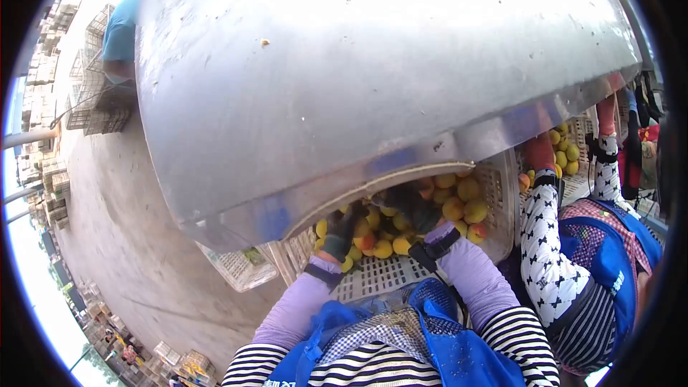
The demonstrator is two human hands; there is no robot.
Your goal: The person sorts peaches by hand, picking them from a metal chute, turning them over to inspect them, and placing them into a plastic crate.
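Observation:
Both of my hands reach into a pale plastic crate point(373, 277) of yellow and reddish peaches point(453, 208), under the curved edge of a metal table. My left hand point(342, 235), in a dark glove, is among the peaches on the crate's left side. My right hand point(421, 211), also dark-gloved, lies over the peaches near the middle. Shadow and the table edge obscure the fingers of both hands, so I cannot make out whether either grips a peach. Lilac sleeves cover my forearms.
A broad metal table point(344, 79) fills the upper view. On the right, a co-worker point(573, 272) in bow-patterned sleeves reaches toward another peach crate point(577, 185). A crate point(240, 269) sits at lower left. Stacked crates point(93, 93) and a blue-clothed person point(122, 29) are at left.

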